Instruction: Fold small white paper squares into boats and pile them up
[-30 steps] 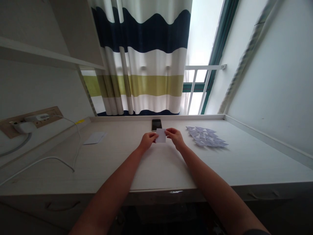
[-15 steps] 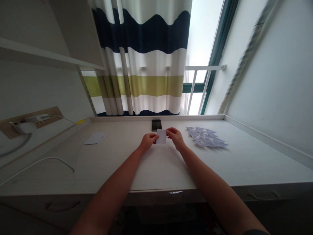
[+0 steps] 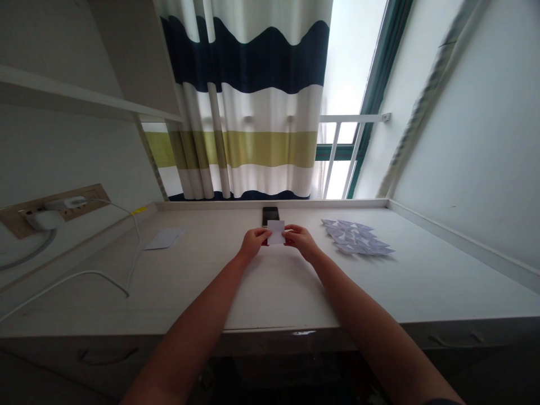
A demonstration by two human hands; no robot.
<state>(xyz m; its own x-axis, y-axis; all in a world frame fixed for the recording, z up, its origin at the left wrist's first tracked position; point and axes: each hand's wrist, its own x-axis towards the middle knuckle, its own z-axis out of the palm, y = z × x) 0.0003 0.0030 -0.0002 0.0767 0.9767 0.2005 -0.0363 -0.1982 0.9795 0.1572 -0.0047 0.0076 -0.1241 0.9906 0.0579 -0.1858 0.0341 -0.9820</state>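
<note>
A small white piece of paper (image 3: 276,232) is held upright over the middle of the desk. My left hand (image 3: 253,242) pinches its left edge between thumb and fingers. On the other side, my right hand (image 3: 300,239) grips the right edge the same way. Just behind the paper lies a dark phone (image 3: 270,214), its lower part covered by the paper. Several folded white paper pieces (image 3: 356,237) with pointed ends lie in a cluster to the right. Flat white sheets (image 3: 163,238) rest on the left of the desk.
The white desk (image 3: 278,298) has a raised rim at the back and drawers below. A white cable (image 3: 126,289) loops over its left side from plugs (image 3: 65,203) in a wall socket. A striped curtain (image 3: 253,112) hangs behind, beside a window.
The paper has shifted slightly left and up. My right hand has slid down from near its upper right corner to the side edge, while my left hand keeps its hold.
</note>
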